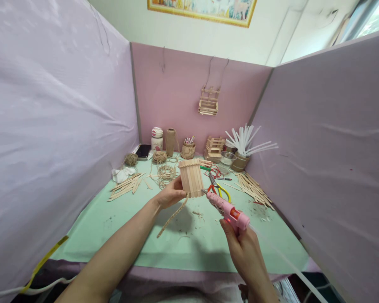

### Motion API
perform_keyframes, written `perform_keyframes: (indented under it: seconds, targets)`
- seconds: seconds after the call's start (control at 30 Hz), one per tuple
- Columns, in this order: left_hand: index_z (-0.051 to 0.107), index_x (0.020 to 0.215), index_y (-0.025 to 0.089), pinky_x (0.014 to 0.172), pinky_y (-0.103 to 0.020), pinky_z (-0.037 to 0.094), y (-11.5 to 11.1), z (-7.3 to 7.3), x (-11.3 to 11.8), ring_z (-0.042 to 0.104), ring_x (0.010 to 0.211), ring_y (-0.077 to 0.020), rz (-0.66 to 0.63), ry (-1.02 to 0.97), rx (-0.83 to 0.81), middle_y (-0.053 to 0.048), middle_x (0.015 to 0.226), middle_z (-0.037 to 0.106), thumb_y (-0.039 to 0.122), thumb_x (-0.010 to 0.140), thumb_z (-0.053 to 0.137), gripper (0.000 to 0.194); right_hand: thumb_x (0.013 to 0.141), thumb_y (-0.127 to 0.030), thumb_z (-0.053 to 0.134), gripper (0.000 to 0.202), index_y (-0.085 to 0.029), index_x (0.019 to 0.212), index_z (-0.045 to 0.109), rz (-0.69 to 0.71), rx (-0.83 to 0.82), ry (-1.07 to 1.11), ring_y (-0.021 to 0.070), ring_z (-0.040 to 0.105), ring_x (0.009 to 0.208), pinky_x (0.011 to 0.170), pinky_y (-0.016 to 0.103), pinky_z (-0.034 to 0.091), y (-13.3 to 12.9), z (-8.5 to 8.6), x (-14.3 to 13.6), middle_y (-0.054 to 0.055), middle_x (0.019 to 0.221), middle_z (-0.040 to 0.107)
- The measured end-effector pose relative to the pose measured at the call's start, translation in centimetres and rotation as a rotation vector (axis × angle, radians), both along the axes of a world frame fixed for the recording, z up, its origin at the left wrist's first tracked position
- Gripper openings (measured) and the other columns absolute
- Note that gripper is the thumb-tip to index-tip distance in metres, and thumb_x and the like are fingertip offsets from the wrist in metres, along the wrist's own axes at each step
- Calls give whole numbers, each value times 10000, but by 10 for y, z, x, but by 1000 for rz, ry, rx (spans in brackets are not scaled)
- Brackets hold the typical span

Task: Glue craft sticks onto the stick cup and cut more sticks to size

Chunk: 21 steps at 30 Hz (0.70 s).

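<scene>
My left hand (173, 193) is closed on a small box of upright popsicle sticks (192, 179), held above the table. A braided twine cord (173, 216) runs along the box's top edge, and a loose length hangs from its lower left side. In my right hand (244, 244) is a pink hot glue gun (225, 207), its fingers wrapped round the handle. The gun's metal tip is at the lower right edge of the box; whether it touches, I cannot tell. A white cord trails from the gun toward the lower right.
Loose popsicle sticks lie left (126, 185) and right (254, 189). Behind the box are scissors (219, 187), twine coils (166, 174) and a clear cup (227, 160). White glue sticks (244, 141) stand in a pot. A stick-built swing (209, 102) hangs on the pink back panel.
</scene>
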<state>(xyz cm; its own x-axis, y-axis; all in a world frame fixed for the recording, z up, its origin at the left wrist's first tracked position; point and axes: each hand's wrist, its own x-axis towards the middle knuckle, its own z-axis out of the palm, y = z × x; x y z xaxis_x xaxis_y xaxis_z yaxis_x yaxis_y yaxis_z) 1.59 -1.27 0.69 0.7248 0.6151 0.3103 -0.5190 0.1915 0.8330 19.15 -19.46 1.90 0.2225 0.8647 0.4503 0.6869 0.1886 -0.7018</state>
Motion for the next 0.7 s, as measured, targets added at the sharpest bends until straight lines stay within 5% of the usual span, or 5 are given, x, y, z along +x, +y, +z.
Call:
perform_keyframes:
  seconds: [0.23,0.4,0.5,0.7]
  targets:
    - [589,1194,174,986,-466,406,-2,2,0,596,1119,-330,-6,-8,-9,-160,1217,634,244,581,835,664,912,-453,441,397,-195,1150,625,-18,28,38,288,624,1009,890,400,486,1,4,2,107,1017,699]
    - [622,1126,167,1021,-472,377,5,-9,-3,601,1111,-308,14,-7,-102,-150,1152,665,265,579,833,594,829,-630,463,480,-184,783,633,-160,-136,375,193,568,519,476,292,465,18,-11,27,26,573,598]
    - [631,1101,165,1026,-489,375,10,-13,-3,624,1062,-283,35,-15,-158,-137,1132,672,252,592,821,550,775,-719,414,567,-188,803,611,-253,-219,523,179,600,577,518,283,495,35,-27,53,37,683,642]
    - [658,1054,153,981,-441,423,7,-5,0,642,982,-244,54,-1,-226,-110,1057,695,233,555,838,536,793,-680,359,552,-218,559,548,-451,-381,331,239,570,462,473,347,439,48,-50,101,78,458,578]
